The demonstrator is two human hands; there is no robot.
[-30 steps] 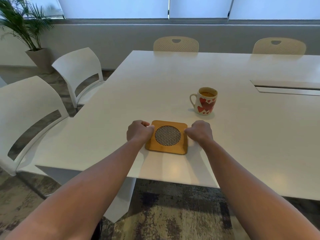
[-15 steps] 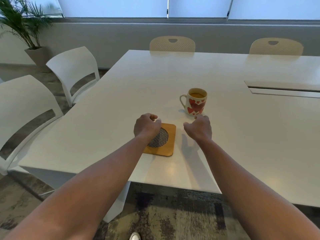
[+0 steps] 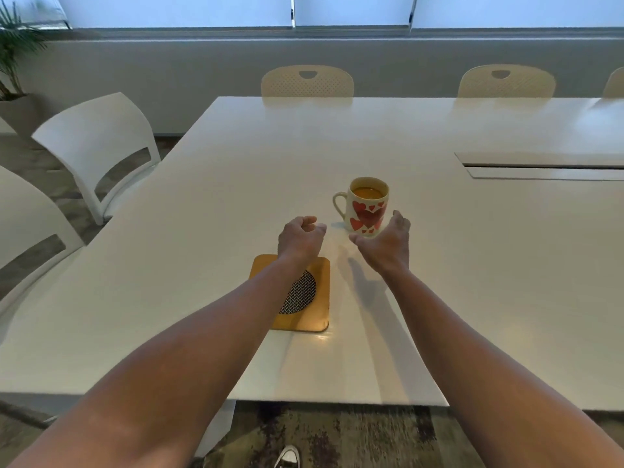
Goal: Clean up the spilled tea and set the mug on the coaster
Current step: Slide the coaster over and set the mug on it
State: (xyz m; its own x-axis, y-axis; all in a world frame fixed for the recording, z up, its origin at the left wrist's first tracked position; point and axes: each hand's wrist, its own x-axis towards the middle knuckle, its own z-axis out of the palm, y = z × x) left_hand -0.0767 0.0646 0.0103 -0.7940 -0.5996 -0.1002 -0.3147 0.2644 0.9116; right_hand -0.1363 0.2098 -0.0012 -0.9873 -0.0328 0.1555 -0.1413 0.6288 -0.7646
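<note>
Soft, cool daylight pours in from the windows (image 3: pixel 351 10) ahead, leaving the room fairly dim. The glossy tabletop (image 3: pixel 236 184) carries pale glare. Arm shadows fall toward the camera. Wide-angle bending curves the edges, and the left chairs (image 3: pixel 98 143) smear with motion blur.

no readable text, labels, brands or numbers anywhere, mug (image 3: pixel 368 206) carries only a pattern of red hearts with no words, coaster (image 3: pixel 315 298) shows a plain metal mesh round with no lettering, table (image 3: pixel 236 184) unmarked
</note>
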